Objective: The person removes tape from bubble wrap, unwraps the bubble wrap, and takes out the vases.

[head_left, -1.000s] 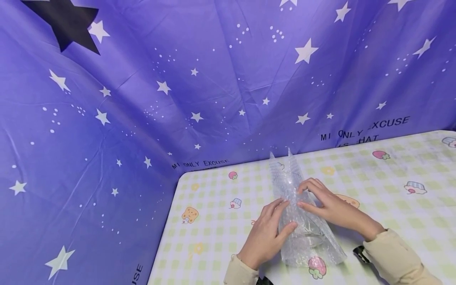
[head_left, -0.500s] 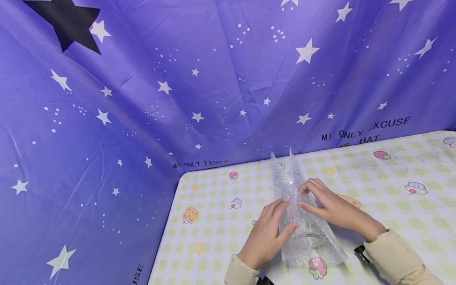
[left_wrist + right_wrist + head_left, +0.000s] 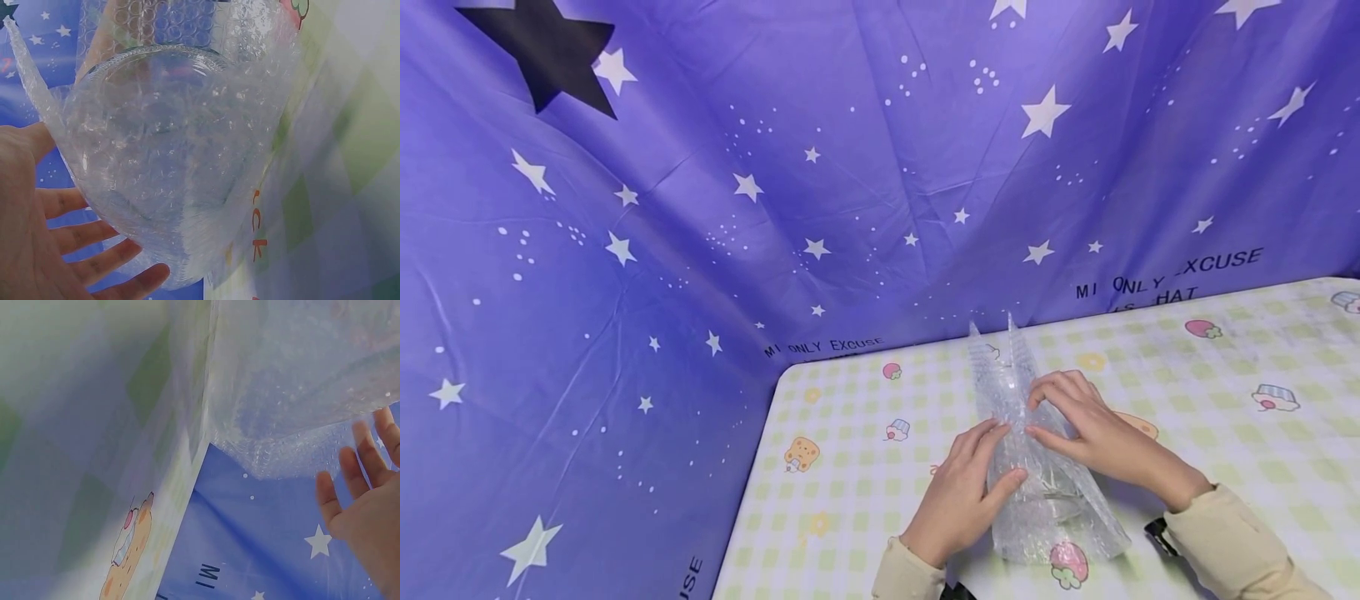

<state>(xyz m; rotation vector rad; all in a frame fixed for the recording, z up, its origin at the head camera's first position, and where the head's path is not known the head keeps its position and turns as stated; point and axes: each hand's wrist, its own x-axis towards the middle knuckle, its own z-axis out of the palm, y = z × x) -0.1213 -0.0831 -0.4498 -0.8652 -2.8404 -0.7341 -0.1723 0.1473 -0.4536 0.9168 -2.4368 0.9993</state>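
Note:
A sheet of clear bubble wrap point(image 3: 1011, 379) is folded around a see-through vessel point(image 3: 165, 59) with a round rim, which looks like glass. The wrap lies lengthwise on the table, and its two far corners stick up. My left hand point(image 3: 958, 492) rests along the wrap's left side, with fingers spread and thumb on top. In the left wrist view its fingers point(image 3: 87, 237) lie fairly straight against the wrapped side. From the right, my right hand point(image 3: 1093, 429) touches the wrap with bent fingertips and thumb apart. Its fingers point(image 3: 353, 472) show loosely extended at the wrap's edge.
A checked green and white tablecloth point(image 3: 857, 500) with printed cakes and strawberries covers the table. Behind and to the left hangs a purple-blue cloth point(image 3: 685, 208) with white stars, meeting the table's back edge. Beige sleeves point(image 3: 1240, 542) cover both forearms.
My right hand's knuckles have risen very slightly. The left hand and the wrap hold their place.

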